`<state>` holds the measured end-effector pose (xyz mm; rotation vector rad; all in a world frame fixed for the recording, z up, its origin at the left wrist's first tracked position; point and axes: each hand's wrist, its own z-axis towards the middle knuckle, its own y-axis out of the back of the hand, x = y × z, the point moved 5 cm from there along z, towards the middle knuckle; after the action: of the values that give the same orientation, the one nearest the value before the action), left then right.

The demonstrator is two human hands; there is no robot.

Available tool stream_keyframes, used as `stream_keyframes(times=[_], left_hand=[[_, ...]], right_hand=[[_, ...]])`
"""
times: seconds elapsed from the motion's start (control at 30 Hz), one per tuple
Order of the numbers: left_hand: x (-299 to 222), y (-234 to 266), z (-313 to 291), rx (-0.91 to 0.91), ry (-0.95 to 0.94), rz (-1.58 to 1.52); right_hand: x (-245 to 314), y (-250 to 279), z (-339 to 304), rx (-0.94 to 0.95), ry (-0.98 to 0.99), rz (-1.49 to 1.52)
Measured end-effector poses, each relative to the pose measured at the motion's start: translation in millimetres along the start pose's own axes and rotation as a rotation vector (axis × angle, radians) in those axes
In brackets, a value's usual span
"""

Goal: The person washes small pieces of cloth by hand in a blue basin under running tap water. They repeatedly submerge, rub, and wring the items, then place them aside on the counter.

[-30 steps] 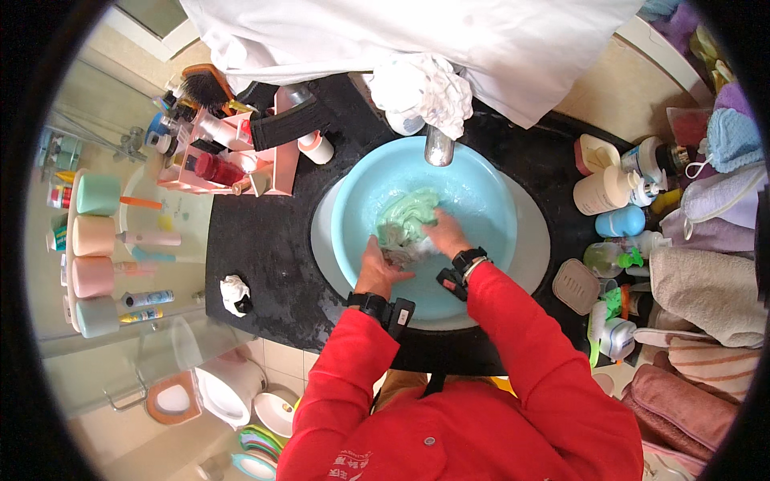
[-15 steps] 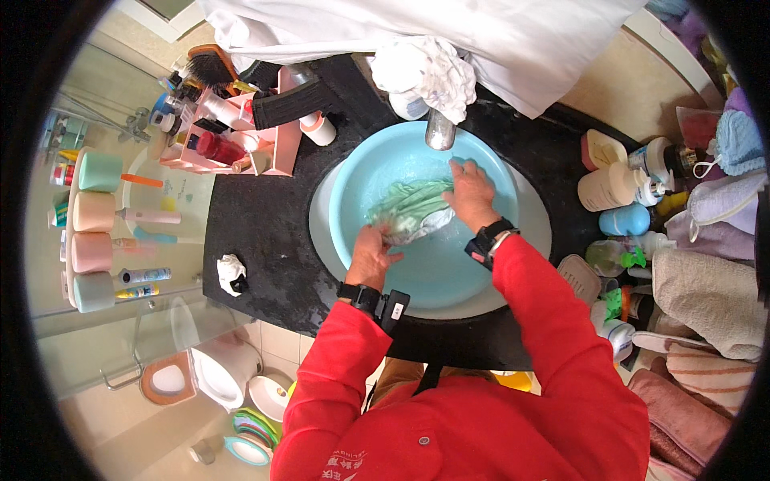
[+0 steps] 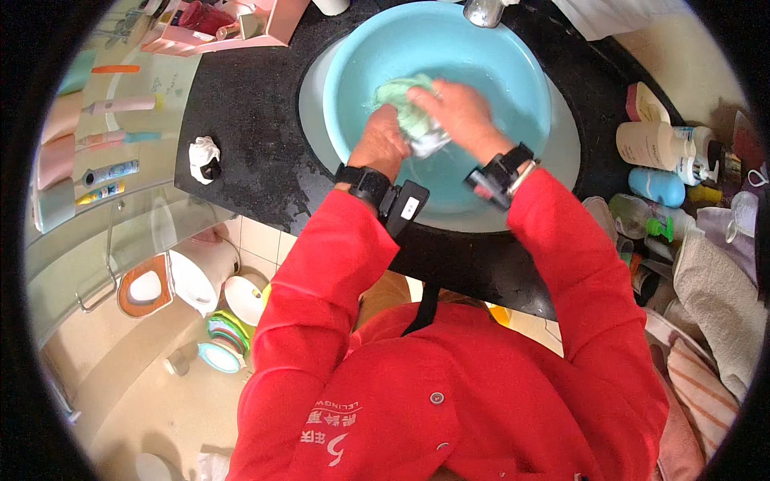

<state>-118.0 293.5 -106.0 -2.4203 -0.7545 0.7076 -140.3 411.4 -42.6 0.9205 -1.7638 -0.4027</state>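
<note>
Green cloth [image 3: 415, 120] is bunched up in the big blue basin [image 3: 521, 88], left of the middle, between two hands. The left hand [image 3: 378, 143] is bent in at the wrist, with its fingers curled on the cloth's left side, holding it. The right hand [image 3: 459, 115] comes from the other side, its fingers pointing left over the top of the cloth. It is blurry, so I cannot tell how tightly it holds. Both arms, in red sleeves [image 3: 321, 264], slant inward and cross the front edge of the black counter [image 3: 257, 104].

Far left, a little white crumpled cloth [image 3: 204, 159] sits near the counter's end. Next comes the basin's left rim, near the left hand. The silver tap [image 3: 484, 11] pokes over the back rim. More bare blue basin shows to the right of the right hand than to the left of the left hand. Past the right rim is the white sink [image 3: 564, 144], then a cream bottle [image 3: 644, 144] and a blue bottle [image 3: 656, 186].
</note>
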Motion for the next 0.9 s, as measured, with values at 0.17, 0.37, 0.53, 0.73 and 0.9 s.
stream_keyframes(times=[0.17,0.37,0.53,0.73,0.9], left_hand=[[-12,11,-23,-0.137,0.025,0.388],[-5,26,-15,-0.374,0.077,0.067],[0,27,19,-0.102,0.219,-0.099],[9,14,21,0.101,0.078,-0.102],[4,31,-2,-0.312,0.068,0.049]], right_hand=[[-63,29,23,-0.469,-0.071,-0.315],[-63,-46,33,-0.222,-0.086,0.264],[8,-64,0,0.063,0.025,0.960],[-36,19,26,-0.358,-0.032,-0.087],[-88,-1,21,-0.602,-0.231,-0.253]])
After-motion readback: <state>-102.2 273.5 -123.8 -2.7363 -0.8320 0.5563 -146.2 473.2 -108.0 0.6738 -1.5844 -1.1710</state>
